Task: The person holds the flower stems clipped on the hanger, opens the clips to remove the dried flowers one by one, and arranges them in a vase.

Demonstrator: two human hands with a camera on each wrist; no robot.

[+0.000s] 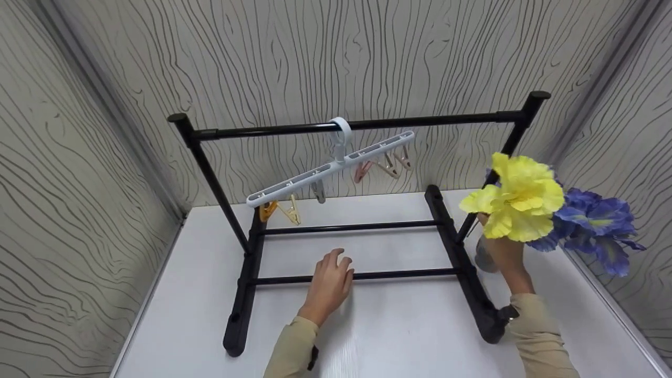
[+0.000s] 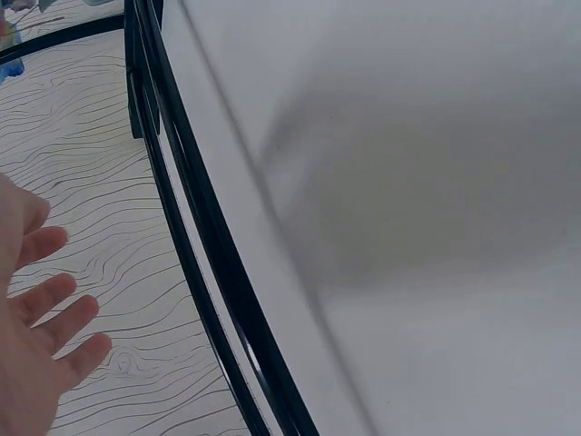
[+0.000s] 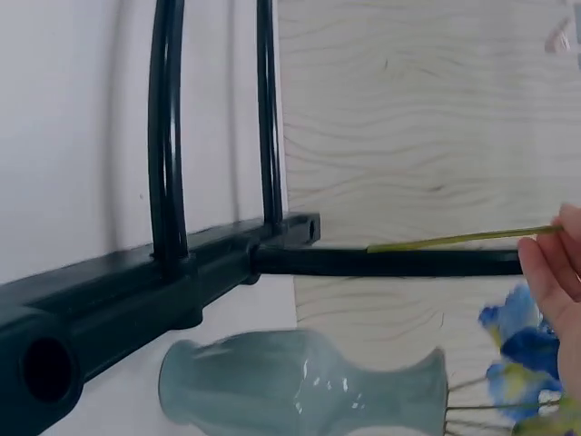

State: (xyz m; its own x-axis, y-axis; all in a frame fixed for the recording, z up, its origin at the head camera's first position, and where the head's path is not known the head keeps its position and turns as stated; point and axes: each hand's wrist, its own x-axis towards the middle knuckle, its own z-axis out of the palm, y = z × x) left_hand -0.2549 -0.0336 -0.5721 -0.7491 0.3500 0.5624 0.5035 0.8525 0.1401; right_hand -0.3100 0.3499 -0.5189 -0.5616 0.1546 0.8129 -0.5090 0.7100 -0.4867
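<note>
My right hand (image 1: 506,257) pinches a green stem (image 3: 454,240) just beneath a yellow artificial flower (image 1: 517,199). In the right wrist view the stem's free end points away from the fingers, alongside a black upright. A pale blue-green vase (image 3: 300,381) stands beside the rack's right foot, with blue flowers (image 1: 598,226) on thin stems in its mouth. My left hand (image 1: 328,283) holds nothing; its fingers are loosely bent over the near lower crossbar of the black rack (image 1: 409,274). Whether it touches the bar cannot be told.
A pale clip hanger (image 1: 336,167) hangs slantwise from the rack's top bar (image 1: 430,122), with several coloured clothespins (image 1: 292,211) beneath it. The rack stands on a white table (image 1: 399,325). Wood-patterned panels (image 1: 294,58) enclose the back and sides.
</note>
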